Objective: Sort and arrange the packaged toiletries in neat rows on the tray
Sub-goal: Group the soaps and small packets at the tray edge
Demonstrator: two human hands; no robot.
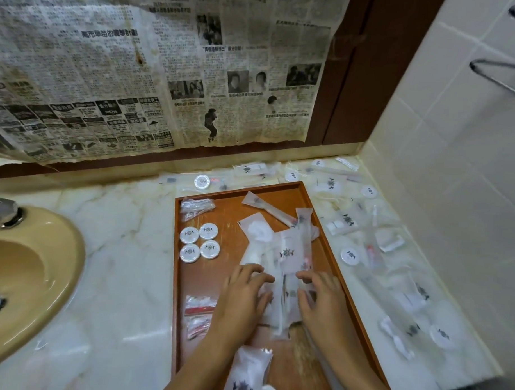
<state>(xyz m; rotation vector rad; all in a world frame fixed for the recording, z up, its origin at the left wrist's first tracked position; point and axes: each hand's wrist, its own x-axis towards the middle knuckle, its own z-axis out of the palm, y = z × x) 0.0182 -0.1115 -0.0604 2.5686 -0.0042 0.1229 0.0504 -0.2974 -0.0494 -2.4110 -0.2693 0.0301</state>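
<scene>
We see both hands over the wooden tray (308, 196). Our left hand (244, 296) and right hand (322, 302) lie with curled fingers on a loose heap of translucent toiletry packets (286, 254) in the middle of the tray, each pinching an edge of the same packets. Four round white soap discs (200, 242) sit in a square near the tray's left wall. More packets (374, 251) lie scattered on the marble counter (126, 248), right of the tray.

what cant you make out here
Head view only:
- The packets under both hands: the left hand and right hand cover them.
- Print on the round white packs: too small.
- Packets on the counter, right of the tray: blurred.
- Sink: cut off by left edge.
</scene>
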